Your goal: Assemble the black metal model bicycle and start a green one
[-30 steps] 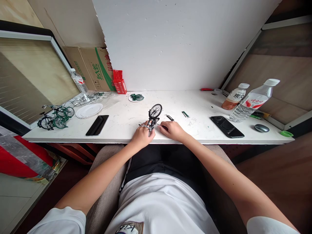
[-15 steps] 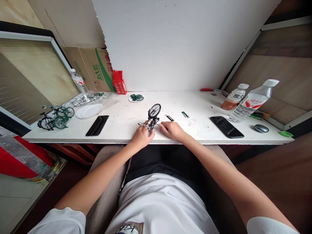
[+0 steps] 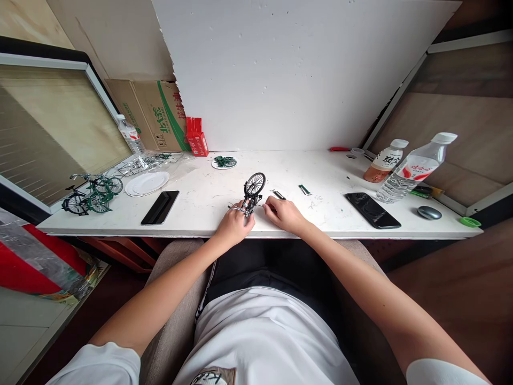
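A black miniature bicycle (image 3: 253, 191) is tilted up near the table's front edge, one wheel pointing away from me. My left hand (image 3: 235, 224) grips it at the silvery handlebar end, thumb and fingers pressed together. Just to the right, my right hand (image 3: 284, 214) rests low over the table with its fingers curled into a pinch beside the bicycle. Whatever its fingertips hold is too small to make out. Beyond that hand lie a small black part (image 3: 279, 194) and a small green part (image 3: 304, 190).
Assembled miniature bicycles (image 3: 94, 193) stand at the left, near white paper plates (image 3: 147, 183) and a phone (image 3: 160, 207). A plate with green parts (image 3: 224, 161) lies farther back. Another phone (image 3: 372, 210), a mouse (image 3: 429, 212) and bottles (image 3: 414, 170) occupy the right side.
My right hand has drawn slightly right, away from the bicycle, and its fingers are more bent. My left hand keeps the bicycle in nearly the same place.
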A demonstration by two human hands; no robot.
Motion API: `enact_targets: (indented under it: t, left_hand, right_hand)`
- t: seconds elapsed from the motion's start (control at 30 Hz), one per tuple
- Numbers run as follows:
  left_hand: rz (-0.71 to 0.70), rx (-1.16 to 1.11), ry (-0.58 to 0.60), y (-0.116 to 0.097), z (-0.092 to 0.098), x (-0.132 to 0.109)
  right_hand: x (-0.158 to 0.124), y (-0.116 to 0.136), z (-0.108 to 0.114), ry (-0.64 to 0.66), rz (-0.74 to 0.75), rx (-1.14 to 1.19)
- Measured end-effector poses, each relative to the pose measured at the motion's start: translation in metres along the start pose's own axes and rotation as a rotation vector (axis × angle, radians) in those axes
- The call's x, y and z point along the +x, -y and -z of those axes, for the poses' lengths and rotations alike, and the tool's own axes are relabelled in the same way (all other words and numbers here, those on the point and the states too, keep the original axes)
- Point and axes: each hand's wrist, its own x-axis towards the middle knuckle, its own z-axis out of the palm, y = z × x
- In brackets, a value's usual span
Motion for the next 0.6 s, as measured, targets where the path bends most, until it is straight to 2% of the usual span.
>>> enact_targets:
  t: [0.23,0.6]
  left_hand:
    - [0.015,-0.004,0.003,-0.0034,0.0028,0.0025]
    - [0.024,-0.037,0.011,-0.0021,0.0011,0.0015]
  right_hand:
    - [-0.0001,-0.0036,-0.0017,-0.07,0.027,0.028]
    - [-0.0011,-0.002,0.0001,-0.064,-0.017,0.05]
